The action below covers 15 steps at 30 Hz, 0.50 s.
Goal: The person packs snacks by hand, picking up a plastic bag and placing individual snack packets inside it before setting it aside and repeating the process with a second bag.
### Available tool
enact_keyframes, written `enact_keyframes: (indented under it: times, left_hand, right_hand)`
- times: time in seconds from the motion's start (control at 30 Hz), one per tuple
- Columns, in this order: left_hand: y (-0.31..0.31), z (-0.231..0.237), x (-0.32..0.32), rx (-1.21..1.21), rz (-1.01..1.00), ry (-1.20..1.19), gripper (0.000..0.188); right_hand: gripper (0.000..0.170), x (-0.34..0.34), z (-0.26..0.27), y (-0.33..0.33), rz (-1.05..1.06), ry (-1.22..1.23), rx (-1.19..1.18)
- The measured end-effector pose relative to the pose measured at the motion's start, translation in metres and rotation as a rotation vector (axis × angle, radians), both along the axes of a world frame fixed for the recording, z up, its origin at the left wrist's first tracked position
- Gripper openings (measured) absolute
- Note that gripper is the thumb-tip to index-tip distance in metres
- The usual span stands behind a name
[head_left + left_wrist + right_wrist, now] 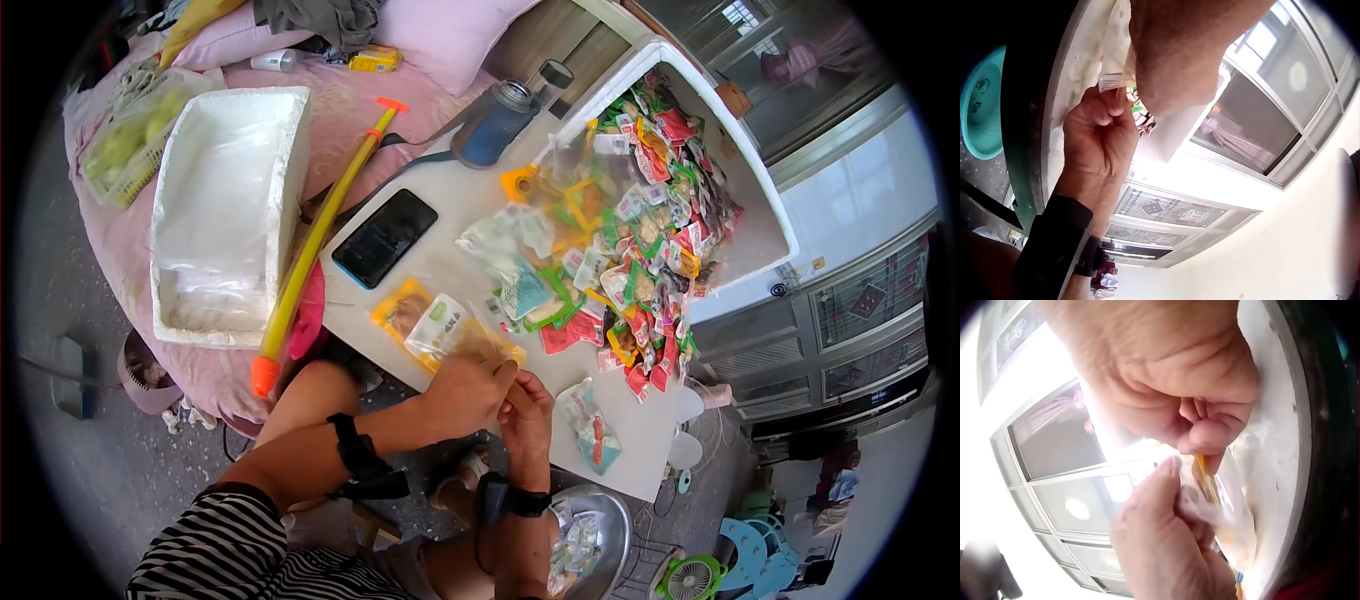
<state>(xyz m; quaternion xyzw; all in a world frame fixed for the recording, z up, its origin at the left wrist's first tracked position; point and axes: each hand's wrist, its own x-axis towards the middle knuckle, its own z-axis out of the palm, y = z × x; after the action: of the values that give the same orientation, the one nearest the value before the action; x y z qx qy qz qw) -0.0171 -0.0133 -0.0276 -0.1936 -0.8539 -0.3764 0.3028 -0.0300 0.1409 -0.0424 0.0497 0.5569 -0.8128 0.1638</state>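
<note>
In the head view my left hand and right hand meet at the table's near edge. Between them they pinch the top of a clear plastic bag, which has a yellow edge in the right wrist view. My right hand has its curled thumb and fingers on that edge. My left hand grips the bag close beside it. In the left wrist view, the bag's ribbed clear edge rises from the right fingertips. A yellow food packet with a white label lies just beyond the left hand.
A white foam box spills many small colourful snack packets onto the table. A phone, a blue bottle and a white-and-teal packet lie around. Another foam box and a yellow pump tube are at left.
</note>
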Motion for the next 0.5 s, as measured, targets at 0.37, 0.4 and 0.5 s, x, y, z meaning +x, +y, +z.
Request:
enact_keyframes:
  times: [0.37, 0.4, 0.5]
  left_hand:
    - [-0.006, -0.002, 0.003, -0.033, -0.101, -0.172, 0.031]
    - [-0.006, -0.003, 0.002, -0.033, -0.123, -0.167, 0.031]
    - [0.003, -0.008, 0.005, 0.053, -0.169, -0.118, 0.029]
  right_hand:
    - [0.014, -0.001, -0.005, -0.019, 0.095, 0.177, 0.413]
    - [0.014, -0.001, -0.011, -0.017, 0.049, 0.173, 0.336]
    - [0.015, -0.002, -0.022, -0.021, -0.099, 0.151, 0.093]
